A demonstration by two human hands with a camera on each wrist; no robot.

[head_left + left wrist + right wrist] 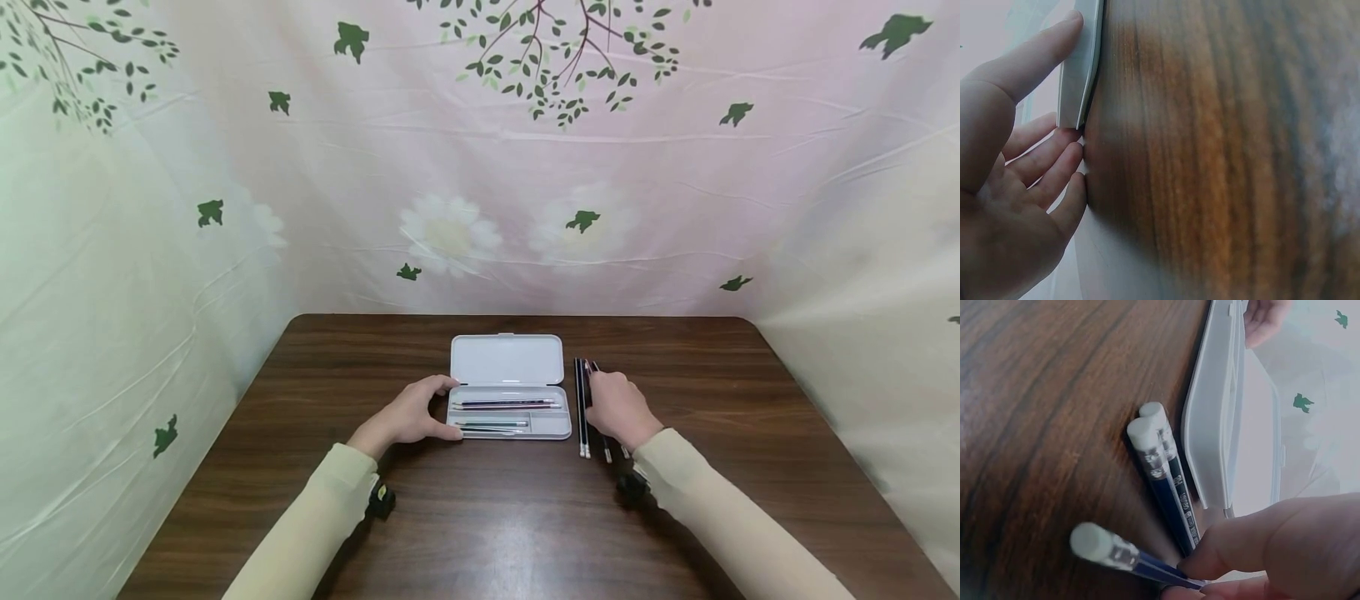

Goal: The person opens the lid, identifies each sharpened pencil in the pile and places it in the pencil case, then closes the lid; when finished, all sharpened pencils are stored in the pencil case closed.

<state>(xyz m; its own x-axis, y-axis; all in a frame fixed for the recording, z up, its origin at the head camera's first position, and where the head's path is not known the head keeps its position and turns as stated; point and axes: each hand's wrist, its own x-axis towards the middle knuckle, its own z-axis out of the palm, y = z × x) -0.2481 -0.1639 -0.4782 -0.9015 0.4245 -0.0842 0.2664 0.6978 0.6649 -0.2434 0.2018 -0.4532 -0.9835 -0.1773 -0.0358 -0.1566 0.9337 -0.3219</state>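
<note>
A white pencil case [551, 427] lies on the table with its lid [506, 358] raised at the back. Inside, dark pencils [506, 406] occupy the rear compartment and green ones [491, 424] the front left one. My left hand [408, 415] holds the case's left end, thumb at the front corner and fingers toward the back. To the right of the case, my right hand [621, 408] pinches a blue pencil [1163, 569] between thumb and fingers. Two pencils [1169, 487] with white erasers lie close together between that hand and the case. More pencil ends show beneath the hand.
The dark wooden table [495, 517] extends around the case on all sides. A printed cloth [510, 183] with leaves, birds and flowers hangs behind the table and along both sides. Each wrist carries a small black camera [382, 500].
</note>
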